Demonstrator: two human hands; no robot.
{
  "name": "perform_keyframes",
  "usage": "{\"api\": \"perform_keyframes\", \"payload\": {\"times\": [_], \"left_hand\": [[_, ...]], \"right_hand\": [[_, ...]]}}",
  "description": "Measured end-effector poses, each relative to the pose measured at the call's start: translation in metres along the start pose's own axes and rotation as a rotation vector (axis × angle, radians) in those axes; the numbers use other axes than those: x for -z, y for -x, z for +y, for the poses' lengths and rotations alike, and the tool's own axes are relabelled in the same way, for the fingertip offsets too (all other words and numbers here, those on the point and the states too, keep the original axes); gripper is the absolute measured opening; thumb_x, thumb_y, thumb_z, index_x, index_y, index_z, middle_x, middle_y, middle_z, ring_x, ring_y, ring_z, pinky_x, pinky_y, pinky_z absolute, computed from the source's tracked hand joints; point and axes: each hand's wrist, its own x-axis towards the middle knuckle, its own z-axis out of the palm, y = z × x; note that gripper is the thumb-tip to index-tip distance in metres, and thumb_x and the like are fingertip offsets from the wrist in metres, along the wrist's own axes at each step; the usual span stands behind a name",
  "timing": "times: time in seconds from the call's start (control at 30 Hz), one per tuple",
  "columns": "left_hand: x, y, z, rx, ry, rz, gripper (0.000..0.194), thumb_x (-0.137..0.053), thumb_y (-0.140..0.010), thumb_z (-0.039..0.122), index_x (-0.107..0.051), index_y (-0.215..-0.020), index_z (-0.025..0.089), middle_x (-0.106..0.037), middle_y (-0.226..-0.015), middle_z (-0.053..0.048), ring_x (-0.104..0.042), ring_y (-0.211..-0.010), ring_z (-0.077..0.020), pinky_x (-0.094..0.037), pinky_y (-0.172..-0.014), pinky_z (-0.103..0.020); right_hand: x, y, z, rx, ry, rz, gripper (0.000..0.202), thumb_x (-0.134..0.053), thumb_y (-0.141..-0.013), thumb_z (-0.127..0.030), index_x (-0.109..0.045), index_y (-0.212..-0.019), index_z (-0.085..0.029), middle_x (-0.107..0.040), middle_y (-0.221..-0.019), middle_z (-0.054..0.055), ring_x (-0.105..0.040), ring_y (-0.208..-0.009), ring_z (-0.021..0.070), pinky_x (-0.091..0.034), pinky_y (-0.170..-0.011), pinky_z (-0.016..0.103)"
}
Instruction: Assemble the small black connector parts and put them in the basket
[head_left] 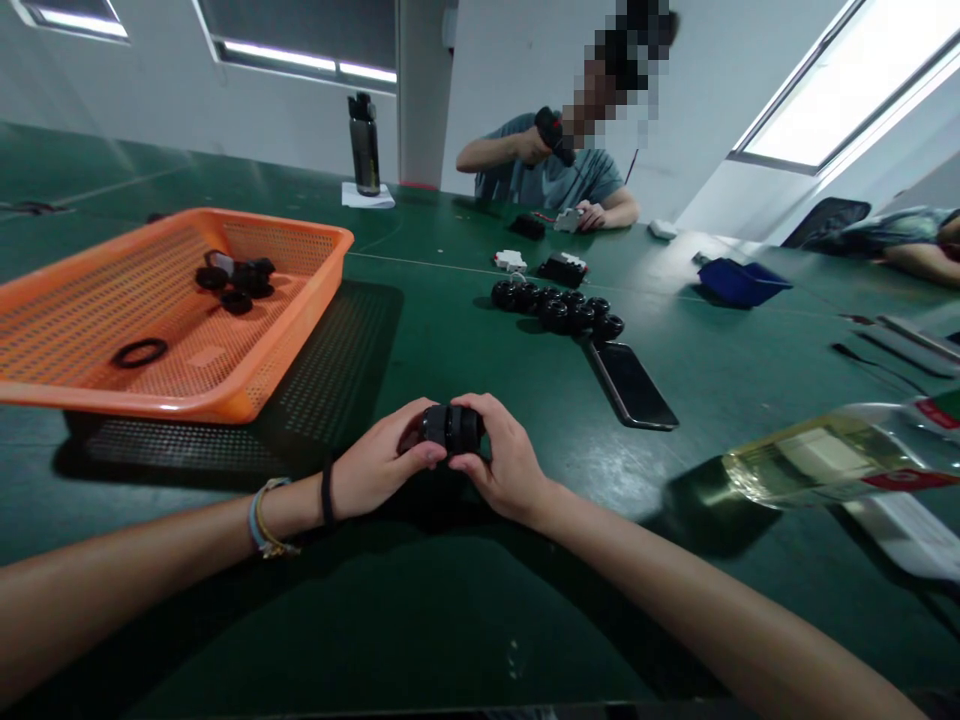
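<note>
Since the black part (pixel 452 428), mid-frame, seems light and stiff, the left hand (pixel 381 460) and right hand (pixel 514 462) aptly clasp its ends.

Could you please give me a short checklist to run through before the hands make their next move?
1. Left hand on the black part: ok, it grips one end.
2. Right hand on the same piece: ok, it grips the other end.
3. Sections of that piece fully joined: cannot tell, the fingers cover both ends.
4. Orange basket within view: ok, it is on the left, with small black pieces inside.
5. Phone clear of both hands: ok, it lies apart, beyond the right hand.
6. Bottle capped: cannot tell, its top is cut off by the picture's right edge.
</note>
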Motion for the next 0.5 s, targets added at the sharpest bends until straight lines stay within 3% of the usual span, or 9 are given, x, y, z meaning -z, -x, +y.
{"api": "perform_keyframes", "payload": {"times": [0.2,0.5], "left_hand": [[0.000,0.003,0.003,-0.067,-0.044,0.071,0.059,-0.030,-0.075,0.068,-0.050,-0.091,0.015,-0.051,-0.083,-0.004,-0.050,-0.073,-0.0165,-0.042,-0.067,-0.027],[0.002,0.003,0.001,-0.169,-0.196,0.122,0.056,-0.030,-0.078,0.064,-0.049,-0.094,0.014,-0.050,-0.084,-0.005,-0.050,-0.076,-0.0175,-0.042,-0.069,-0.029]], "right_hand": [[-0.003,0.002,-0.013,-0.136,-0.066,0.049,0.047,-0.030,-0.082,-0.058,-0.042,-0.103,-0.019,-0.056,-0.093,0.008,-0.056,-0.085,0.0191,-0.048,-0.074,0.035],[-0.006,0.003,-0.023,-0.326,-0.239,0.034,0.042,-0.035,-0.082,-0.053,-0.042,-0.103,-0.018,-0.055,-0.092,0.006,-0.055,-0.081,0.0172,-0.046,-0.073,0.032]]}}
